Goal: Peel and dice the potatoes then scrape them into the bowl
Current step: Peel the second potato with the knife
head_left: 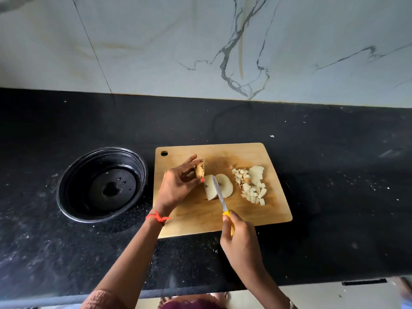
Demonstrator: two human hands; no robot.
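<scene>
**A:** Head view: our right hand grips the knife, blade across two potato slabs. Our left hand pinches one skin-on end piece.

**B:** We'd best flatten those slabs and tuck our fingertips. One diced pile lies at three o'clock, and one bowl at nine o'clock of the board.

A black counter is seen from side to side, and small white bits are scattered over it. A pale wall is set behind the counter, and dark grey lines like cracks are drawn across it. A thin straight seam is seen in the wall on the left. A light floor is seen below the counter's front edge.
</scene>
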